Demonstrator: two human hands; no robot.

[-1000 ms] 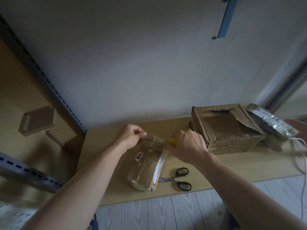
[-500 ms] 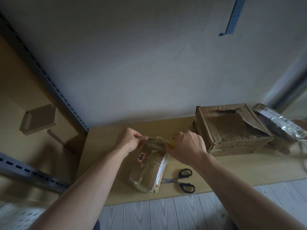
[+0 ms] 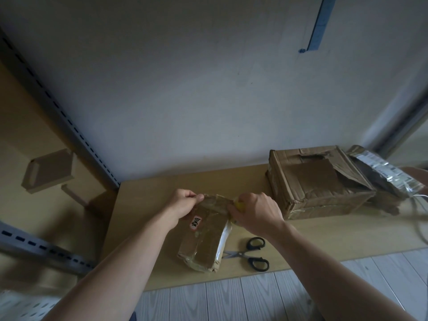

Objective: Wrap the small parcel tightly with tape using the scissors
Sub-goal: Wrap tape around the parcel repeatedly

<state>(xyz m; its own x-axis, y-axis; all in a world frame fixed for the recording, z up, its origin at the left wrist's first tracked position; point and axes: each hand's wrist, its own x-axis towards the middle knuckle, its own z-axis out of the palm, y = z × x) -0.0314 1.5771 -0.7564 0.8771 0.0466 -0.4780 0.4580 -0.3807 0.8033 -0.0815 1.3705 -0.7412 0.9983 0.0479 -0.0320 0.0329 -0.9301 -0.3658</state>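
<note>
Brown cardboard, glossy with clear tape, makes up the small parcel (image 3: 205, 237), which lies on the pale wooden bench (image 3: 324, 237) near its front edge, its far end lifted between both hands. The left hand (image 3: 185, 206) is closed in a pinch on the far left corner, thumb on top; this appears to anchor the parcel so it cannot slide. The right hand (image 3: 256, 210) is curled shut around something yellow (image 3: 239, 206), judged to be the tape roll, pressed against the far right corner; the strip itself is too clear to trace with certainty. Both forearms reach forward and converge, wrists low, knuckles facing up. The scissors (image 3: 251, 253) lie untouched on the bench just beside the parcel's right edge, blades pointing toward it, black handles toward the right hand's side, presumably kept within easy reach for the cut. A larger torn carton (image 3: 317, 181) and a silvery mailer bag (image 3: 382, 174) sit apart at the right rear, clear of the work. Judgement: wrapping is under way, cutting not yet due.
</note>
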